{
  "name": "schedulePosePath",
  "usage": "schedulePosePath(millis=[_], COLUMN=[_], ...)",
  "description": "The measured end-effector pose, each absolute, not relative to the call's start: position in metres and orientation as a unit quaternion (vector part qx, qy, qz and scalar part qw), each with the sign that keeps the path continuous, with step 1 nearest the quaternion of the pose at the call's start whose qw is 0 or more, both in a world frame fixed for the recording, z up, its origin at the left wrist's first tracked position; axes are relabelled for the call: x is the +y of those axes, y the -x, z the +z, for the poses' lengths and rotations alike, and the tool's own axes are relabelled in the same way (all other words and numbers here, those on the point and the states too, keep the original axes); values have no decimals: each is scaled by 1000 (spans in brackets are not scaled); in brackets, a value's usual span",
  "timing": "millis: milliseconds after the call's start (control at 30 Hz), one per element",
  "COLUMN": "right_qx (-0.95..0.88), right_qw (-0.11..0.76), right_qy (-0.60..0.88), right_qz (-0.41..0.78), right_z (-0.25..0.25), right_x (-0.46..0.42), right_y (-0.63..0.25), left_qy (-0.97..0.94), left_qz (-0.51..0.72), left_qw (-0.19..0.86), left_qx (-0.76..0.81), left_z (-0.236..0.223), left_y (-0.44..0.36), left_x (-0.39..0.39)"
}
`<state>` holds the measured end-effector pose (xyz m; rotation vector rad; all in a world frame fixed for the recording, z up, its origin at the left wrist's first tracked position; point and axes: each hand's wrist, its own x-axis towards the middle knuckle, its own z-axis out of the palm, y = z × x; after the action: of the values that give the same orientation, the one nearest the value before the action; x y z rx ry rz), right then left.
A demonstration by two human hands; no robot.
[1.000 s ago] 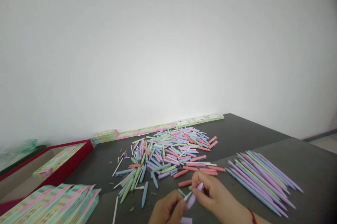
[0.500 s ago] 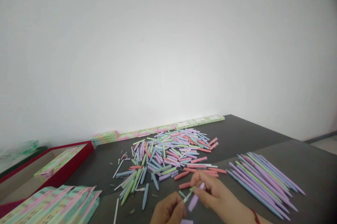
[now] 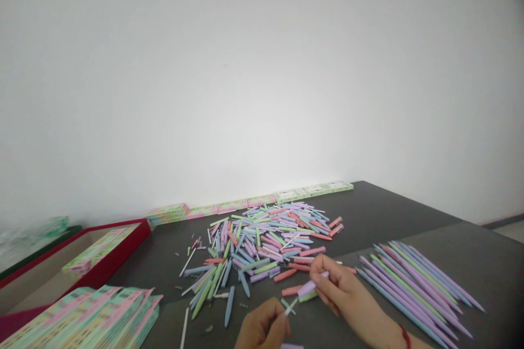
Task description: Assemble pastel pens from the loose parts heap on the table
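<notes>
My left hand (image 3: 262, 327), low in the middle, has its fingertips pinched on a thin pale stick (image 3: 291, 306) like a pen refill. A small green piece (image 3: 287, 305) crosses behind that stick. Just to the right, my right hand (image 3: 341, 293) grips a purple pen barrel (image 3: 310, 287) between thumb and fingers. Under the barrel shows a light green piece (image 3: 308, 297); I cannot tell if it is held or lies on the table. Ahead of both hands spreads a pile of pastel pen parts (image 3: 266, 245). Part of a purple piece (image 3: 291, 346) shows at the bottom edge.
Pointed pastel pens (image 3: 417, 283) lie in a row at the right. Printed packets (image 3: 85, 316) fan out at the near left, beside a red-rimmed box (image 3: 135, 234) holding cartons. More flat boxes (image 3: 315, 190) line the wall. One white stick (image 3: 184, 327) lies left of my hands.
My right hand has drawn slightly up and right with the purple barrel, which now lies flatter. The pale stick stays in my left hand, farther from the barrel. The view shifted slightly.
</notes>
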<state>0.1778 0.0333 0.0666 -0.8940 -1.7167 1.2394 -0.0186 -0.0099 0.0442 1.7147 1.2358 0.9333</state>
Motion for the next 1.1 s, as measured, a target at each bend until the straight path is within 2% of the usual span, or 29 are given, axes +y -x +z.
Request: schedulePosePath(millis=[233,367,533,633,800,900,1000,1100], right_qx=[-698,-695,-695,-681,-602,-553,-498,-475], right_qw=[375,305,262,255,278,300,338,378], right_qy=[352,334,314,307,296,286,286,286], right_qz=[498,559,592,614,688,723,746,741], right_z=[64,56,32,19,13,18,25,30], right_x=[26,24,23,23,31,37,41,46], right_y=[-170,-165,-161,-158,-154,-157,-161,-166], left_qy=[-720,-748,-767,-768,-670,-603,-632,-780], left_qz=[332,263,176,244,492,555,496,324], left_qw=[357,267,180,172,223,255,263,190], left_qx=[494,547,591,566,510,513,535,500], left_z=[34,30,28,27,38,44,33,7], left_y=[21,25,19,16,32,50,59,55], left_x=[-7,-8,-13,-15,-9,-1,7,15])
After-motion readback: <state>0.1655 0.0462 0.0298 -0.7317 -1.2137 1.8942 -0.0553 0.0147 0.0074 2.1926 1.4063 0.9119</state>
